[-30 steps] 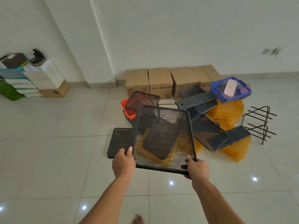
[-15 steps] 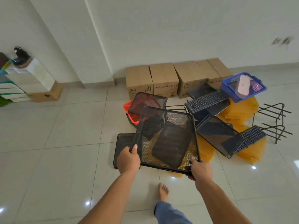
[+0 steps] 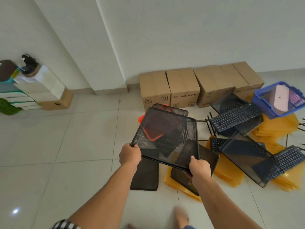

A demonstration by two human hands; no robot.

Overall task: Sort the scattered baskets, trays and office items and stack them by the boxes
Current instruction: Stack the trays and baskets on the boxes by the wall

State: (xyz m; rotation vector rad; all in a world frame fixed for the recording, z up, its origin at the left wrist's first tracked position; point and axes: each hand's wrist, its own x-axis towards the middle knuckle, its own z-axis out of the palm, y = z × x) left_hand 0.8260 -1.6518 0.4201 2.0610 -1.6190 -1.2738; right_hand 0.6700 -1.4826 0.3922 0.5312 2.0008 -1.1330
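Observation:
I hold a black mesh tray (image 3: 166, 136) in the air over the pile, tilted. My left hand (image 3: 130, 153) grips its near left corner, and my right hand (image 3: 200, 167) grips its near right corner. A row of cardboard boxes (image 3: 183, 87) stands against the wall behind it. An orange basket (image 3: 141, 119) and another mesh tray (image 3: 171, 108) show partly behind the held tray. More mesh trays lie on the floor, one at lower left (image 3: 145, 176) and one to the right (image 3: 247, 156).
Black keyboards (image 3: 236, 116) (image 3: 290, 160) lie among yellow folders (image 3: 227, 172). A blue basket (image 3: 280, 99) with a pink item sits at the right. A stack of boxes and paper (image 3: 38, 91) stands by the left wall. My bare foot (image 3: 181, 217) is at the bottom.
I have stepped closer to the pile, and the held tray has moved forward over the orange basket. Both hands keep their grip on the tray's near corners.

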